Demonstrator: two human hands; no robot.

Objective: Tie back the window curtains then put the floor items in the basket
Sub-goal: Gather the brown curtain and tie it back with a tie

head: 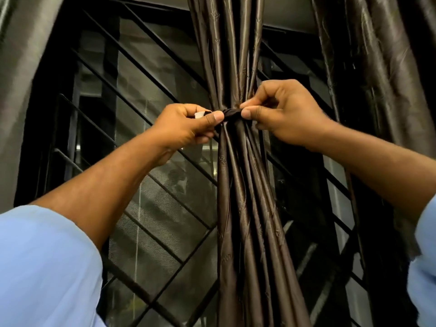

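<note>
**Curtain gathered at mid-height, both hands on the tie band**

Head view. A dark brown satin curtain (232, 185) hangs in front of the window, drawn into a narrow bundle of folds that is cinched at one level and fans out above and below it. A tie band (232, 112) of the same dark cloth wraps across the front of the bundle at the cinch point, lying roughly level.

The left hand (186, 128) sits just left of the bundle, fingers curled, thumb and forefinger pinching the left end of the band. A small white tab (199, 114) shows at that end, between the fingers. The right hand (283, 114) sits just right of the bundle, thumb and forefinger pinching the right end of the band, the remaining fingers curled beneath. The two thumbs lie close together with the band stretched between them. Whether the band's ends are joined behind the bundle cannot be told.

Both forearms are bare; light blue sleeves (44, 263) show at the lower corners of the frame.

Behind the curtain stands a window grille (151, 175) of black metal bars, most running diagonally, with a fine mesh screen (151, 223) behind it. A second curtain panel (368, 74) of the same cloth hangs loose at the upper right, apart from the gathered bundle. A paler drape (21, 74) hangs at the far left edge.
</note>
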